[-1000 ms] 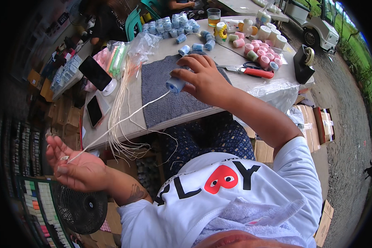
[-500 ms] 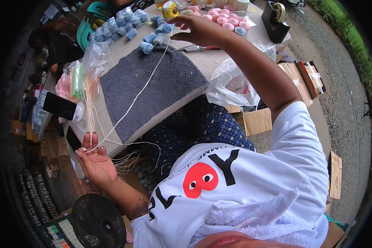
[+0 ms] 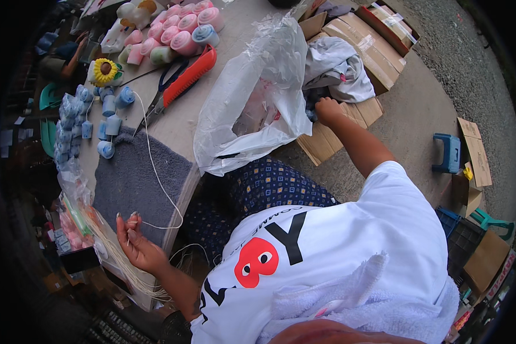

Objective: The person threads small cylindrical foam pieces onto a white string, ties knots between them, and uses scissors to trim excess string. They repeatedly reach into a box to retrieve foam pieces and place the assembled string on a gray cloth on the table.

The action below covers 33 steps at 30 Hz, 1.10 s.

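My left hand [image 3: 138,245] is raised beside the table's near edge, its thumb and fingers pinching a white cord [image 3: 160,182]. From there the cord loops over a grey cloth mat [image 3: 140,178] up to several small pale blue cylinders [image 3: 109,106], some of them threaded in a row. Away to the right, my right hand [image 3: 329,111] reaches down at an open cardboard box [image 3: 349,117], close to a dark item and a light grey cloth [image 3: 346,71]. Its fingertips are hidden, so any hold there cannot be made out.
A clear plastic bag [image 3: 212,132] hangs over the table edge between my hands. Red-handled scissors [image 3: 180,83] lie behind the mat. Pink rolled cylinders [image 3: 183,43] and a sunflower ornament [image 3: 105,71] stand farther back. A bundle of cords [image 3: 120,252] and a phone [image 3: 79,260] are at left.
My right hand has left the blue cylinders and moved right and down to the box. My left hand still holds the cord, its fingers now more closed. The view has swung right.
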Tool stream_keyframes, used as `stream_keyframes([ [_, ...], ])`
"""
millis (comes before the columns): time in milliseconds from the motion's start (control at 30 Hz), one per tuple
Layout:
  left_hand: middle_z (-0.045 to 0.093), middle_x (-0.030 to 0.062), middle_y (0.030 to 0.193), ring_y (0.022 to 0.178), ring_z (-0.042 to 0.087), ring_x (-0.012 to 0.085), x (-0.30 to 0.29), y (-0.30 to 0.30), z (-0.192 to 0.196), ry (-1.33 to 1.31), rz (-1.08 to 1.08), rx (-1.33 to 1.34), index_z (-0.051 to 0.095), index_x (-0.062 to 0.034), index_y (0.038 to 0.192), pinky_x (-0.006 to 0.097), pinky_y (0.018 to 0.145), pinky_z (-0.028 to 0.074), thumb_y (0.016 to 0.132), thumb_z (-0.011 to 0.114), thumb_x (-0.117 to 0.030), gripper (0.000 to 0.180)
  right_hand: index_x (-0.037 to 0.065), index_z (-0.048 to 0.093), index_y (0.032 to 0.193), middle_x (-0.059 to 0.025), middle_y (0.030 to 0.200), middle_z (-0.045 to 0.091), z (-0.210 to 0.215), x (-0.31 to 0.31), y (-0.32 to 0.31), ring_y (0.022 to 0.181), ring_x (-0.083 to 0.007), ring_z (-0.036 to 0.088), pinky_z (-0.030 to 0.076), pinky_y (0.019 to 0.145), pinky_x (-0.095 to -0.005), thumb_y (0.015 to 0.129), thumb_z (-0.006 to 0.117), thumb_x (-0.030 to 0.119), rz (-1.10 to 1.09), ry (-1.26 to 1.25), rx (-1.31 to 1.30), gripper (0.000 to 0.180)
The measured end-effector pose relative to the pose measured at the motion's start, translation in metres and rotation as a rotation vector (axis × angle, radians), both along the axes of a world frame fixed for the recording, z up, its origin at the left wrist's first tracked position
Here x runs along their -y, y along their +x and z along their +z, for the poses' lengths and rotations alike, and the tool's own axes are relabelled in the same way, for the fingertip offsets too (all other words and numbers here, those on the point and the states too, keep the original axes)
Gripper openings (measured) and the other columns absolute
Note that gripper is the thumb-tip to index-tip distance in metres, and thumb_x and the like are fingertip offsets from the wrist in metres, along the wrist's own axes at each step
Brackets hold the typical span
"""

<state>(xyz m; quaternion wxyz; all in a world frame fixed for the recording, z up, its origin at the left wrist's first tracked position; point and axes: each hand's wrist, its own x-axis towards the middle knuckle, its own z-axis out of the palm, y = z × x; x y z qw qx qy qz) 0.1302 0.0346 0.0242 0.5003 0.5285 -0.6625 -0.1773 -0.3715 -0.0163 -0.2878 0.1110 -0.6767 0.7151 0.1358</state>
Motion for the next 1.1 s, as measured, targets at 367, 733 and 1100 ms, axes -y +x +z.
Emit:
stream_keyframes([
  [367,0.047,0.0146,0.131,0.113,0.055,0.0215,0.018,-0.02,-0.012,0.255,0.316,-0.044,0.042,0.0072,0.128,0.029,0.094,0.046,0.099,0.04,-0.006,0.032,0.008,0.071,0.092,-0.0135,0.094,0.068,-0.212,0.056,-0.066,0.084,-0.0299,0.065,0.052,0.073,-0.0394,0.077,0.057,0.019,0.478,0.192,0.005,0.023],
  [733,0.053,0.0128,0.119,0.103,0.059,0.0185,0.016,-0.005,-0.02,0.289,0.3,-0.182,0.048,0.0054,0.123,0.025,0.084,0.05,0.098,0.045,-0.007,0.028,0.012,0.066,0.111,-0.0161,0.116,0.061,-0.079,0.044,0.019,0.105,-0.0317,0.06,0.049,0.09,-0.0405,0.077,0.065,0.02,-0.202,0.302,0.443,0.035],
  [1100,0.057,0.0166,0.114,0.101,0.061,0.0221,0.014,0.012,-0.029,0.259,0.274,-0.286,0.053,0.0057,0.114,0.027,0.085,0.051,0.097,0.049,-0.009,0.023,0.008,0.058,0.118,-0.0134,0.121,0.058,-0.029,0.061,0.01,0.109,-0.0331,0.057,0.049,0.088,-0.0419,0.075,0.064,0.02,-0.171,0.183,0.394,0.045],
])
